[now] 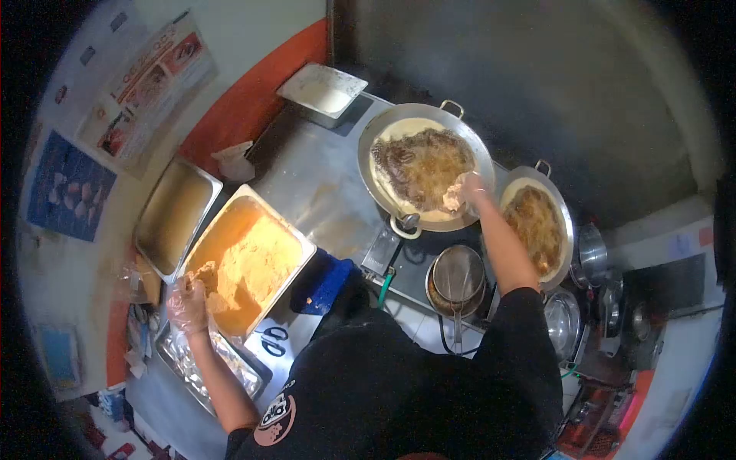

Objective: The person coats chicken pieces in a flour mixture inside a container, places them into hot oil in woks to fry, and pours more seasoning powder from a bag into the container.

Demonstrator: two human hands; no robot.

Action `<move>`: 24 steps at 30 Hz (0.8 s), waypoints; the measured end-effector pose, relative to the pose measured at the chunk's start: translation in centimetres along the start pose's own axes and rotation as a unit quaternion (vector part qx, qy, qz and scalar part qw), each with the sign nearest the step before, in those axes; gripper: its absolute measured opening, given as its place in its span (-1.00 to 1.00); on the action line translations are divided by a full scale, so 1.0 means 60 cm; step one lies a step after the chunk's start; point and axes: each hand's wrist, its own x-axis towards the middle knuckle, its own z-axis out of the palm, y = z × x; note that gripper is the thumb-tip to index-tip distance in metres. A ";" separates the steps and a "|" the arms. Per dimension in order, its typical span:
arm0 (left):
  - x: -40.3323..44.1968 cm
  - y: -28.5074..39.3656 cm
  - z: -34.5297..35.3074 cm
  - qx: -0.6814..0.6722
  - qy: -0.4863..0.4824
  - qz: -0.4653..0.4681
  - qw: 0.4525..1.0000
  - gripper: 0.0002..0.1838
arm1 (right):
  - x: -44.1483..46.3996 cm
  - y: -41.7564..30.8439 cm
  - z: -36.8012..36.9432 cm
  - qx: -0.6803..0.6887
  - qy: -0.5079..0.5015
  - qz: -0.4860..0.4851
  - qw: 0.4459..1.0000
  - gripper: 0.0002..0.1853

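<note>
My right hand (475, 192), in a clear plastic glove, grips a piece of breaded chicken (453, 198) over the near right side of a large wok (370, 178). Brown oil bubbles inside that wok, with pale foam around its edge. My left hand (186, 307), gloved too, is at the left rim of a deep metal tray (307, 253) of orange-tinged flour (257, 264). Its fingers are closed about another flour-coated piece (204, 274), partly hidden by the glove.
A second wok (566, 238) of bubbling oil stands at the right. A strainer (458, 274) rests on a pot in front. An empty-looking metal tray (178, 215), a foil-lined tray (222, 368) and a small pan (322, 92) surround the flour. A wall stands behind the stove.
</note>
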 end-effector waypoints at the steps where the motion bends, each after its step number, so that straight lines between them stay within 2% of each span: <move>1: 0.008 0.010 -0.002 -0.016 0.026 0.017 0.999 -0.67 | 0.001 0.003 -0.015 0.015 -0.028 -0.001 0.999 -0.76; 3: 0.017 0.017 -0.005 -0.047 0.074 0.052 0.995 -0.68 | -0.012 0.007 -0.059 0.046 -0.086 -0.003 0.995 -0.73; 4: 0.024 0.027 -0.007 -0.097 0.044 0.035 0.994 -0.69 | -0.003 0.015 -0.065 0.049 -0.048 0.030 0.997 -0.70; 6: 0.033 0.049 -0.011 -0.113 0.050 0.038 0.992 -0.71 | 0.024 0.026 -0.077 0.050 0.023 0.095 0.994 -0.63; 7: 0.035 0.067 -0.017 -0.121 0.054 0.039 0.990 -0.72 | 0.029 0.026 -0.100 0.049 0.013 0.091 0.995 -0.66; 9: 0.038 0.101 -0.020 -0.054 0.069 0.050 0.995 -0.75 | 0.031 0.015 -0.164 0.046 -0.008 0.081 0.996 -0.72; 10: 0.041 0.106 -0.016 -0.013 0.069 0.056 0.996 -0.76 | 0.043 0.022 -0.166 0.021 0.037 0.076 0.996 -0.69; 11: 0.045 0.113 -0.014 0.029 0.071 0.061 0.995 -0.77 | 0.070 0.038 -0.154 0.011 0.052 0.073 0.996 -0.70; 13: 0.050 0.138 -0.013 -0.025 0.057 0.066 0.996 -0.78 | 0.135 0.065 -0.119 -0.006 0.085 0.063 0.994 -0.72; 16: 0.065 0.175 -0.020 -0.076 0.045 0.090 0.992 -0.77 | 0.185 0.073 -0.089 0.038 0.108 0.082 0.990 -0.73; 18: 0.074 0.198 -0.020 -0.075 0.041 0.114 0.990 -0.76 | 0.269 0.117 -0.001 0.035 0.077 0.104 0.991 -0.74; 20: 0.086 0.221 -0.019 -0.048 0.039 0.142 0.988 -0.75 | 0.286 0.130 0.023 0.038 0.061 0.120 0.990 -0.73; 22: 0.100 0.268 -0.024 -0.091 0.007 0.155 0.984 -0.71 | 0.239 0.114 -0.021 0.047 0.061 0.131 0.988 -0.73; 23: 0.111 0.289 -0.024 -0.113 -0.009 0.161 0.980 -0.69 | 0.189 0.105 -0.081 0.100 0.068 0.109 0.987 -0.69; 24: 0.126 0.305 -0.016 -0.086 0.036 0.246 0.965 -0.70 | 0.135 0.091 -0.147 0.153 0.072 0.087 0.982 -0.64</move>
